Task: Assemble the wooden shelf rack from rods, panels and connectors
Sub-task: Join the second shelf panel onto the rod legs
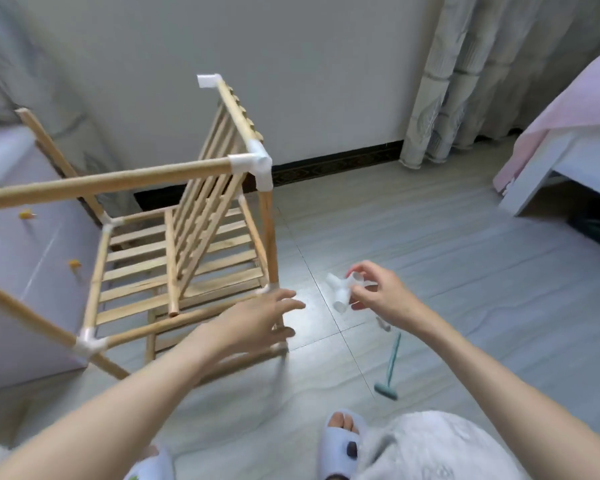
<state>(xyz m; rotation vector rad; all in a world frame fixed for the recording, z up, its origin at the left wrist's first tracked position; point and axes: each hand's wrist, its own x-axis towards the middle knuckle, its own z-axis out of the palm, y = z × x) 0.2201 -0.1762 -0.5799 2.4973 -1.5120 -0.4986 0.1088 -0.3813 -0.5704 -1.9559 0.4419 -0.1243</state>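
Head view, single frame, some motion blur.

Right hand (378,292): fingers (362,270) curled, pinching a white plastic connector (343,291) between thumb and fingertips. The connector is held in the air above the tiled floor (465,271), its branches sticking out left of and below the fingertips.

Left hand (257,317): fingers (288,299) straight and slightly spread, holding nothing, reaching toward the rack. Fingertips point right, toward the connector, a short gap apart from it. Whether the palm touches a rod cannot be told; the hand overlaps the rack's near lower rod.

Wooden shelf rack (174,244): partly built, standing on the floor left of and beyond the left fingers. Round rods joined by white corner connectors; a slatted panel lies flat at the bottom and a second slatted panel (208,209) leans tilted inside the frame. Top corner joint (257,164) sits above the left fingertips.

On the floor below the right fingers: a small white piece (383,323), too blurred to identify, and nearer the body a teal mallet (390,368).

Slippers (343,441) at the lower edge.
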